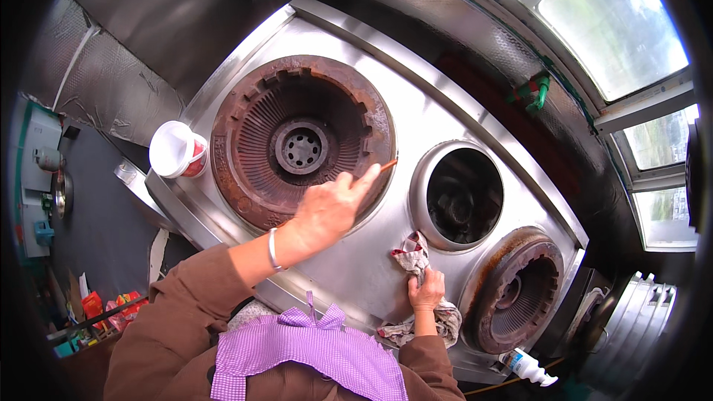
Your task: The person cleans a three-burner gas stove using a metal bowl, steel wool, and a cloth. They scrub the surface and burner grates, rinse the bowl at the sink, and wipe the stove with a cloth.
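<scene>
My left hand [328, 206] reaches over the front right part of the large rusty cast-iron wok burner [223, 178] with its fingers on a thin reddish-brown stick [388, 165], whose tip points toward the stainless-steel stove top [356, 267]. My right hand [428, 289] is closed on a crumpled, stained cloth [413, 259] at the front of the round metal-rimmed pot opening [420, 189]. More of the bunched cloth lies under and beside the right wrist.
A white plastic bucket [169, 149] stands at the stove's left corner. A smaller rusty burner [515, 295] lies at the right, with a white bottle [526, 366] beside it. A raised steel edge [445, 100] runs along the back. Stacked metal steamers [635, 323] stand farther right.
</scene>
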{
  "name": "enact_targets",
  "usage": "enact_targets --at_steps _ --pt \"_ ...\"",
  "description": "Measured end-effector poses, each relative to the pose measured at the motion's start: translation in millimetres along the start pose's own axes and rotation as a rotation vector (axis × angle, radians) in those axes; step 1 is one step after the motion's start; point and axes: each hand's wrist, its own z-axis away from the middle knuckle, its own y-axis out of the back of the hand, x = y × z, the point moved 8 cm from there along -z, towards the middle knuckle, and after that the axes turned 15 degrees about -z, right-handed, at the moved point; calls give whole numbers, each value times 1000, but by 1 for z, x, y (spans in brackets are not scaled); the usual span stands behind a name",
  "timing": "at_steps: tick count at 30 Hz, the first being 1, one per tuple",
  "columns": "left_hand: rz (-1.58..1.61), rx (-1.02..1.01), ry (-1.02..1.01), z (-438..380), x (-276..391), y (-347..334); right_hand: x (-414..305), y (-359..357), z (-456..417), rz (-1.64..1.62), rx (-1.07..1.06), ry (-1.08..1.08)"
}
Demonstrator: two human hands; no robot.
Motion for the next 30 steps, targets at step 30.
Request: enact_targets --at_steps 30 --pt "-147 -310 -302 -157 72 -167 3 -1 -4 -18 59 5"
